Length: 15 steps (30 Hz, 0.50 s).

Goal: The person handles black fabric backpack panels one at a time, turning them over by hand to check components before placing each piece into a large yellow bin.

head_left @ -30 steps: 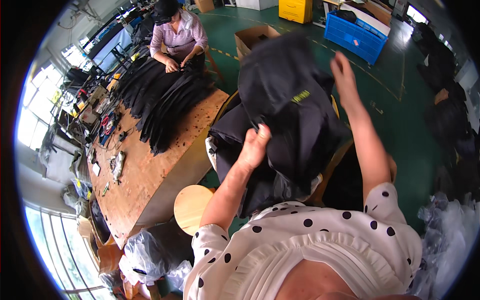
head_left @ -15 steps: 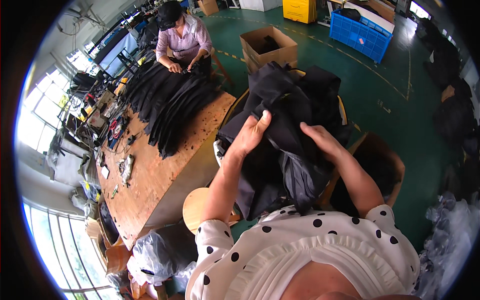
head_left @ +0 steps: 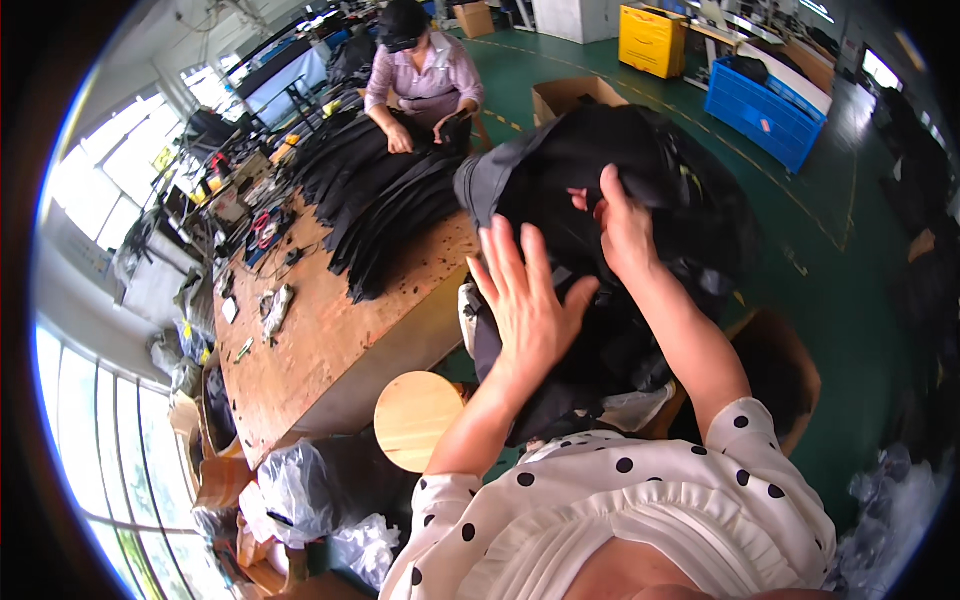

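Note:
A large bundle of black fabric (head_left: 560,160), grey along its left edge, fills the space in front of me. My left hand (head_left: 525,300) is open, with fingers spread and palm down, over the near left part of the black fabric. Farther up and to the right, my right hand (head_left: 628,235) has its thumb raised and its fingers curled into a fold of the fabric. Dark cloth partly covers those fingers, and their tips show on the left of the fold. What lies beneath the bundle is mostly hidden.
A wooden table (head_left: 330,350) on the left carries a row of black fabric pieces (head_left: 385,200); a person (head_left: 425,80) works behind them. A round stool (head_left: 418,420) stands near my left arm. Cardboard boxes (head_left: 570,97) and a blue crate (head_left: 765,115) are beyond.
The fabric has swung up and to the right and spread out. My left hand has let go and opened flat; my right hand has moved up and left. The view has shifted slightly.

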Available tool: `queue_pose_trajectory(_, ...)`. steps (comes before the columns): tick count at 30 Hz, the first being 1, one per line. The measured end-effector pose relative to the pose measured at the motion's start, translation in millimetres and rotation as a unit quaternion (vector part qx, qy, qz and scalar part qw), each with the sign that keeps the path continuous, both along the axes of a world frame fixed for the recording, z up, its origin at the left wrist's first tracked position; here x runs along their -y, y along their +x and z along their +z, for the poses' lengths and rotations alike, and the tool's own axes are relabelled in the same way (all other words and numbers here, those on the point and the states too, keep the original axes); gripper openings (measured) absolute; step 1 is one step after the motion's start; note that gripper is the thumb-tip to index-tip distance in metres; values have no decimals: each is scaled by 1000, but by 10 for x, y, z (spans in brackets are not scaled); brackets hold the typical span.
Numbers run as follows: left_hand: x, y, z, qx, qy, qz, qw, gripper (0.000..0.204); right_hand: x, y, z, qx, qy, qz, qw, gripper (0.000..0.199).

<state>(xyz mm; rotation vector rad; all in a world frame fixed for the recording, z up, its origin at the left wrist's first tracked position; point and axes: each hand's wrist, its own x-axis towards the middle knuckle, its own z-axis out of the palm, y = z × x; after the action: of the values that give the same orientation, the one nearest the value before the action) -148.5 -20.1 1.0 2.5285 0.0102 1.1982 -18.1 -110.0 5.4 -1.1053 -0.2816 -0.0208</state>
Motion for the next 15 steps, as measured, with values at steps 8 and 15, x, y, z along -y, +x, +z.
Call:
queue_pose_trajectory(8,-651,468,-56,78,-181,-58,979,55,53,-416,-44,54,-30,94,994,38)
queue_pose_trajectory(15,-580,591,-70,155,-198,-64,966,25,82,-400,-146,-63,-89,110,988,39)
